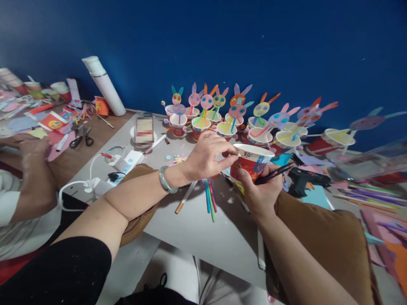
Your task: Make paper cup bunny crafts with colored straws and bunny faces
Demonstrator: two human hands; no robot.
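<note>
Red cup held up between two hands

Left hand [206, 157]: thumb and forefinger drawn together at the left side of a red printed paper cup with a white rim [249, 163]; too small to tell whether they pinch anything. Right hand [265, 195]: fingers wrapped round the cup's right and near side, apparently to steady it for the left; also holds a dark, slender tool [276, 171], perhaps scissors. Cup is raised above the pale, smooth tabletop [197, 237], mouth up, slightly tilted.

Near right, a soft brown fabric cushion [321, 241] lies by the right forearm, probably as an armrest. Right of the cup, a black, angular glue gun [305, 182]. Far side: white-lined paper cups [178, 120] bearing flat, long-eared paper rabbit faces [206, 101], lined along a matte blue wall [203, 42], likely out of the working space.
</note>
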